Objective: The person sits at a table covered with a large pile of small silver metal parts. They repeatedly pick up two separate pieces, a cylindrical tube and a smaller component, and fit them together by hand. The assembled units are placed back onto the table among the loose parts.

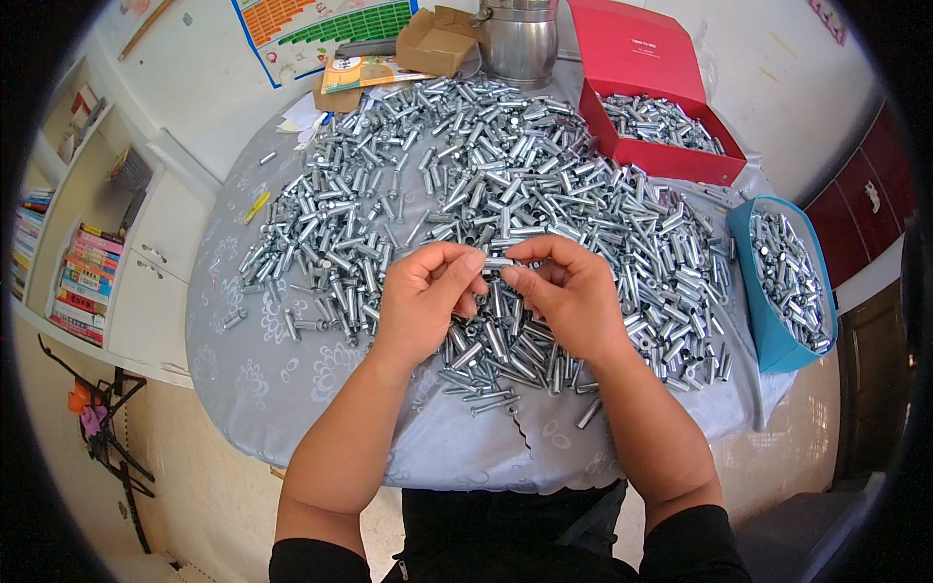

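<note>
A white cabinet (146, 311) stands at the left of the room, beside a round table under a silvery patterned cloth (233, 389). A wide heap of metal bolts and sleeves (505, 170) covers much of it; at the far right an open red box (675, 163) holds more, as does a teal bin (773, 352) at the right edge. The left hand (418, 301) and right hand (575, 301) meet above the heap's near half, each pinching one end of a small metal cylinder (499, 262) between thumb and forefinger. The step in hand looks like joining or adjusting this piece; the next move likely calls for steady, aligned fingertips.
</note>
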{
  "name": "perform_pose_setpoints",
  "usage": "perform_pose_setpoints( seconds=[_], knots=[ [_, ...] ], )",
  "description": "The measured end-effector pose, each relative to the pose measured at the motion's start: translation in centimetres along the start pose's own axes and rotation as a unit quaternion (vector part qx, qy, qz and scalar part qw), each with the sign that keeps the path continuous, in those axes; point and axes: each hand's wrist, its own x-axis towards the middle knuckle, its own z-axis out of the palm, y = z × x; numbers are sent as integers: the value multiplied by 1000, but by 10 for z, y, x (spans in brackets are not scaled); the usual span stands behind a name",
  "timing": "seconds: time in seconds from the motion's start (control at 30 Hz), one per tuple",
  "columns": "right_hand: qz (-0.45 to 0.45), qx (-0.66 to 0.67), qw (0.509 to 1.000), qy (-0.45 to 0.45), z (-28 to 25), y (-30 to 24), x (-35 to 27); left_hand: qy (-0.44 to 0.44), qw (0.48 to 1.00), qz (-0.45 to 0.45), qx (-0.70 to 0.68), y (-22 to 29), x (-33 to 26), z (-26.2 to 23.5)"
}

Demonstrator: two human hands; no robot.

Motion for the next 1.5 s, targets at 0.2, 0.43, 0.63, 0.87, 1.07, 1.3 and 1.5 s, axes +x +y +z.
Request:
perform_pose_setpoints(
  seconds=[0.2, 0.43, 0.63, 0.87, 1.07, 1.3, 1.5],
  knots=[
    [-5, 60, 997, 47, -4, 2, 3, 20, 999, 6, -28, 0, 3, -5],
    [-102, -90, 990, 48, -1, 3, 2, -8, 1000, 15, -23, -2, 3, -3],
    [-24, -30, 999, 31, 0, 6, 2, 9, 1000, 4, -30, -3, 2, -4],
    [-68, -55, 990, 108, -3, 12, 5, 66, 997, 31, -35, -4, 7, -11],
    [-152, -144, 976, 53, 1, 2, 1, 47, 998, 38, -25, -3, 3, -7],
    [-54, -48, 997, 6, -2, 7, 2, -38, 999, 19, -28, -3, 5, -6],
    [28, 122, 987, 98, -8, -1, 8, 152, 960, 47, 231, -3, 10, -23]
  ],
)
